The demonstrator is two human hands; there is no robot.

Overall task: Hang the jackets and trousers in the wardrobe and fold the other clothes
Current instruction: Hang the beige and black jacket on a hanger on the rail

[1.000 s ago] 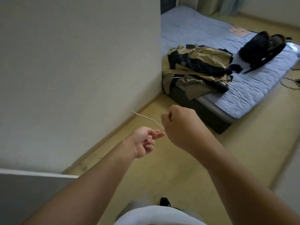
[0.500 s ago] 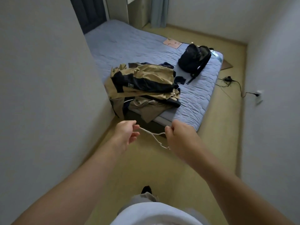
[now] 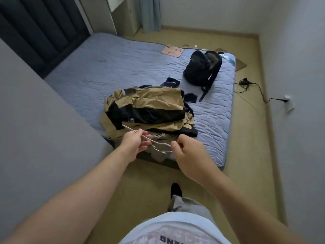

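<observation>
Fingers [image 3: 144,132] on left hand [image 3: 134,144] and right hand [image 3: 190,156] pinch a skinny wire hanger [image 3: 159,146] mid-frame; might bend under that tan jacket [image 3: 154,103].

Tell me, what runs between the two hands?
A thin white wire hanger spans the gap; the left hand and right hand each hold it, seen in the head view.

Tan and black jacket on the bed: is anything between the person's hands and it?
Nothing on the bed blocks it. The jacket lies uppermost near the mattress's near edge. Only the thin wire hanger, held between the left hand and right hand, is in front of it.
</observation>
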